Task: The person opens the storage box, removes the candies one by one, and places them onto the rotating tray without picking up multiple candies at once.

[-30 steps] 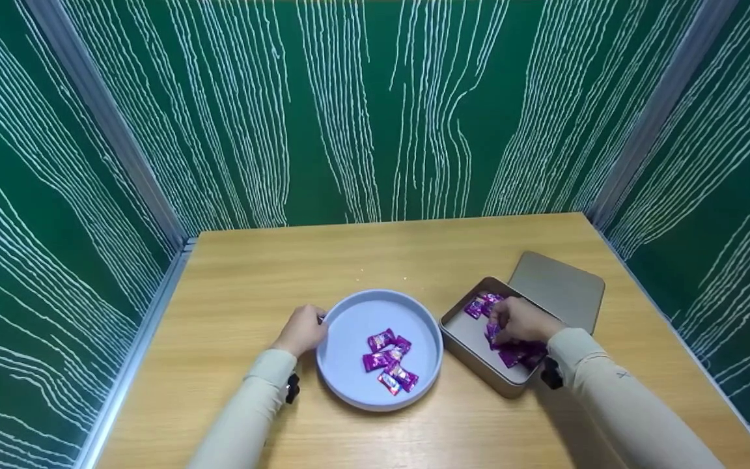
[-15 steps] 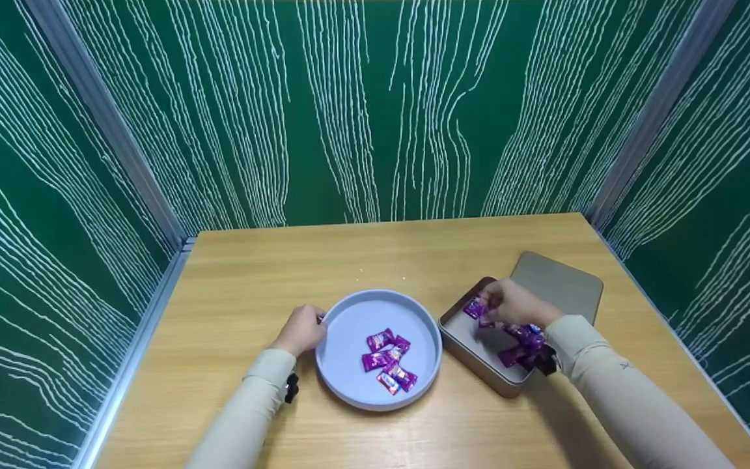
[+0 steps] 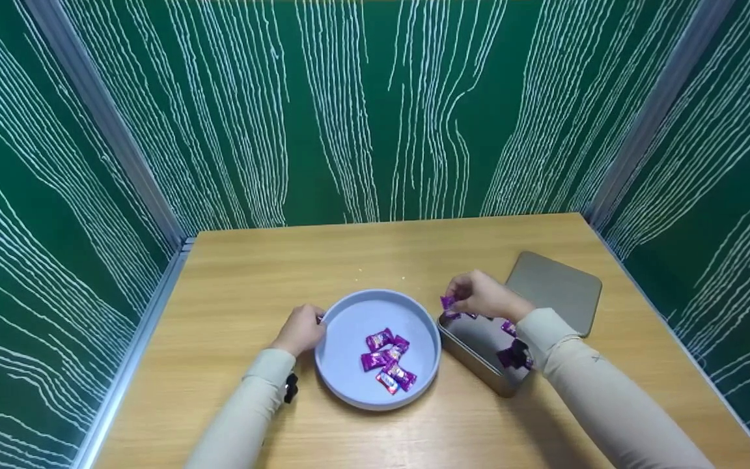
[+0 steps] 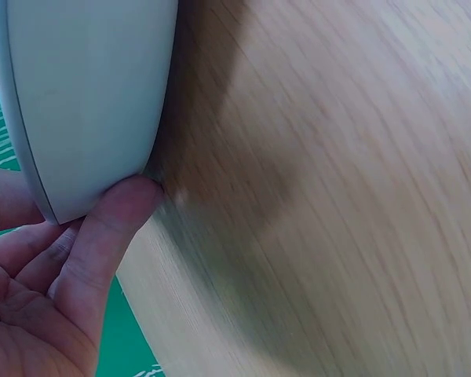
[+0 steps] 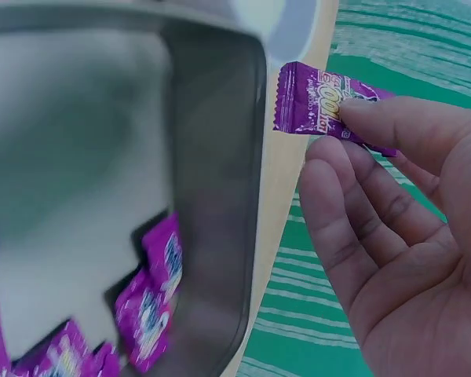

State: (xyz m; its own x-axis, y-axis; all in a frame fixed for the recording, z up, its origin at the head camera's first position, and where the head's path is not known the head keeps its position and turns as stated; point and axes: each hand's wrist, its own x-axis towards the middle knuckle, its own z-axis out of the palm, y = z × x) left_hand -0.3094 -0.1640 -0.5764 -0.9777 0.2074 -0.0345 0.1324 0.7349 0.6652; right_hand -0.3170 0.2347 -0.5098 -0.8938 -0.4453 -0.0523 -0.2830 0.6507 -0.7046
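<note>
My left hand [image 3: 301, 330] pinches the left side of a round pale-blue tray [image 3: 437, 378]; in the left wrist view the thumb [image 4: 124, 208] presses on its outer wall. Several purple-wrapped candies [image 3: 388, 355] lie in the tray, one with a red and white end. Between the thumb and fingers of my right hand [image 3: 489, 294] is a single wrapped candy [image 5: 312, 102], held above the upper left corner of a metal tin [image 3: 479, 365]. More purple candies [image 5: 147, 314] lie inside the tin, partly hidden by the right hand and sleeve in the head view.
The tin's flat lid [image 3: 560, 286] lies behind the tin on the right of the wooden table [image 3: 271, 267]. Tiny pale specks dot the wood beyond the tray. Green walls with white lines enclose the table at the back and both sides.
My right hand has moved from the candies inside the tin up and left to its corner, now carrying one candy. The left hand and tray have stayed in place.
</note>
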